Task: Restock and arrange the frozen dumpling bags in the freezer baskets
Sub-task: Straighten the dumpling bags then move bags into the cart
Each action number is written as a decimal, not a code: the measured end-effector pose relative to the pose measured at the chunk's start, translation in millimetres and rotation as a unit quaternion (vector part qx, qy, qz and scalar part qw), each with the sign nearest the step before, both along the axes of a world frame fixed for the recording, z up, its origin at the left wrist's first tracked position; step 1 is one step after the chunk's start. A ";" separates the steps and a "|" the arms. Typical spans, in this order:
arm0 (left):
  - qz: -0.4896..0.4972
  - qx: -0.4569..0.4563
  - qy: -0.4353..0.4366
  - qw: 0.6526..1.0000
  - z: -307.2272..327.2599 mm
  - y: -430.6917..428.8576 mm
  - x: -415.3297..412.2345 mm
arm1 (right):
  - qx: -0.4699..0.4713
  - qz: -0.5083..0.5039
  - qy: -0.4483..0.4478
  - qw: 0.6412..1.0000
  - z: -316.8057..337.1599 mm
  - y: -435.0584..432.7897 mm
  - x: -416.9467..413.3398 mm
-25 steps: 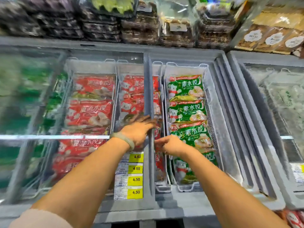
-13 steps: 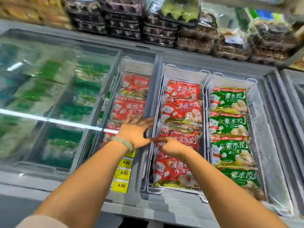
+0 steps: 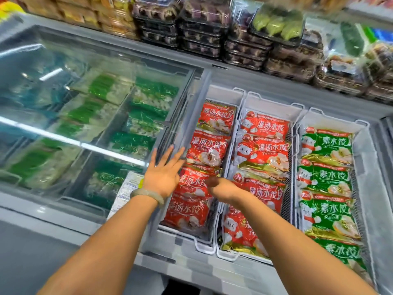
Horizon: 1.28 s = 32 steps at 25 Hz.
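Lid's open, three baskets (image 3: pixel 274 99) look mostly full of dumpling bags (image 3: pixel 263 152). My left hand (image 3: pixel 162 173) is spread, empty; right hand (image 3: pixel 222 187) curled, can't tell. Just tidying left, I'd guess.

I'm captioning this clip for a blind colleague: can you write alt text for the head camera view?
Seen from above, a left hand with fingers spread pushes a sliding glass lid aside, the right hand beside it, over an open freezer. Three white baskets hold red dumpling bags and green dumpling bags.
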<state>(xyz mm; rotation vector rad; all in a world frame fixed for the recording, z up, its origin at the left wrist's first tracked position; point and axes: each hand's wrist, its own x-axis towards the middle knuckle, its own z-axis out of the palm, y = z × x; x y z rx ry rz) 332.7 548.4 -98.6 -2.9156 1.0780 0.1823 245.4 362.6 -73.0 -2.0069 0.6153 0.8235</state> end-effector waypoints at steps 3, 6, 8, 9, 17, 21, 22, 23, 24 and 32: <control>0.016 0.027 0.003 1.000 -1.2 13.4 8.9 | 0.003 0.000 0.003 1.000 -1.9 6.0 6.9; 0.042 0.057 0.015 0.997 3.0 17.9 14.7 | 0.009 -0.004 -0.005 1.000 -1.9 12.4 12.7; 0.059 0.074 0.018 0.995 7.0 20.7 19.0 | 0.010 -0.010 -0.011 1.000 -1.8 14.4 13.2; 0.065 0.081 0.017 0.994 8.7 21.8 21.3 | 0.010 -0.012 -0.013 1.000 -1.5 13.8 12.5; 0.099 0.085 0.036 0.991 9.2 12.6 20.1 | -0.019 -0.049 -0.014 0.999 3.0 -17.2 -30.1; 0.106 0.103 0.011 0.989 13.4 -3.5 12.3 | -0.032 -0.087 -0.009 0.996 7.9 -40.8 -69.8; 0.109 0.096 0.025 0.989 16.4 -11.9 7.7 | -0.034 -0.095 -0.006 0.995 9.2 -48.9 -83.4; 0.111 0.079 0.052 0.989 20.5 -23.3 1.4 | -0.034 -0.107 -0.006 0.994 10.4 -57.8 -98.4; 0.108 0.058 0.084 0.989 25.0 -37.3 -6.5 | -0.035 -0.126 -0.011 0.991 11.4 -67.5 -115.0; -0.036 0.059 0.267 0.961 67.7 -176.0 -102.2 | -0.082 -0.291 -0.035 0.953 16.2 -162.7 -276.4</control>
